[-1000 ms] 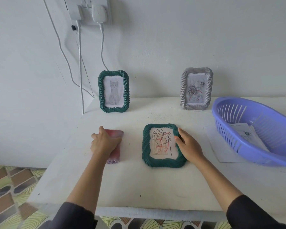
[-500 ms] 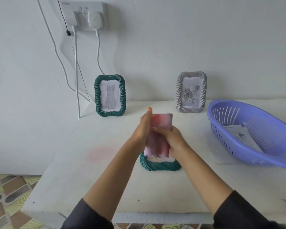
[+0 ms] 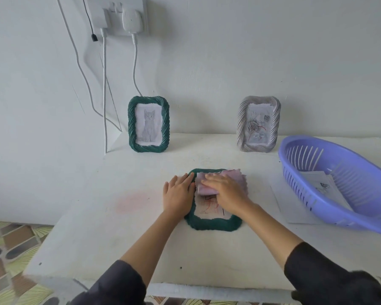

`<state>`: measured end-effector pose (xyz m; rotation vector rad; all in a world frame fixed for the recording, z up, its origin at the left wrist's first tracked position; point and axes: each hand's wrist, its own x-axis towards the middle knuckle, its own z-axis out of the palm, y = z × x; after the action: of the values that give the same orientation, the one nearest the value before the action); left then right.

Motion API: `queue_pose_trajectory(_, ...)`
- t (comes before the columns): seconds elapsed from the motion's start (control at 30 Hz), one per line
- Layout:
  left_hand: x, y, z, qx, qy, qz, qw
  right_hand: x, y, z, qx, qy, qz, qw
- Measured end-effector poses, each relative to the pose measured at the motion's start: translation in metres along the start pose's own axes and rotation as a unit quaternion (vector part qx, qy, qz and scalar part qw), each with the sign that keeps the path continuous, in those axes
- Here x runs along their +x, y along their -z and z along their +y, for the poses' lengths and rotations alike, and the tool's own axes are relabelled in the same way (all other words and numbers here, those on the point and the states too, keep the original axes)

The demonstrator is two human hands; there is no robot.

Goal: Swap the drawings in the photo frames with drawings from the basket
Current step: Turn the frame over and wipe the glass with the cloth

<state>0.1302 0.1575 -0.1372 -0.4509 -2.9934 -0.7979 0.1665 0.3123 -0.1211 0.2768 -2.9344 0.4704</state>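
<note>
- White table (image 3: 110, 238), matte, scuffed; bare surface left of and in front of the flat green frame (image 3: 211, 225), near edge square.
- Lavender plastic basket (image 3: 295, 177), oval with slotted walls, right of that frame and well apart; paper drawings (image 3: 317, 183) lie inside.
- Flat green frame: rope-twist moulding, rounded corners, face up; red-and-black line drawing (image 3: 209, 208) partly visible.
- Behind it, upright at the wall: green cat frame (image 3: 149, 124) to the left, grey rose frame (image 3: 259, 124) to the right.
- Left hand (image 3: 177, 194): fingers straight, flat on the table, touching the frame's left rim.
- Right hand (image 3: 227, 192): fingers extended, pressing a folded cloth (image 3: 235, 179) onto the frame's upper half.
- Cloth: pinkish-lilac, scalloped edge.
</note>
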Motion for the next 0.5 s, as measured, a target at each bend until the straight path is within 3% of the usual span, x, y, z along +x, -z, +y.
queue_pose_trajectory(0.2, 0.002, 0.000, -0.001, 0.015, -0.013, 0.004, 1.000, -0.048, 0.024, 0.017, 0.119, 0.107, -0.111, 0.981)
queue_pose_trajectory(0.3, 0.001, 0.001, -0.001, 0.024, -0.016, 0.005, 1.000, -0.036, 0.038, 0.021, 0.077, 0.072, -0.032, 0.994)
queue_pose_trajectory(0.4, 0.001, 0.000, -0.002, 0.030, -0.018, 0.000, 0.999, -0.021, 0.031, 0.000, 0.164, -0.012, 0.014, 0.986)
queue_pose_trajectory(0.5, 0.001, 0.000, -0.002, 0.025, -0.009, -0.010, 1.000, -0.034, 0.019, -0.007, 0.123, 0.059, -0.094, 0.986)
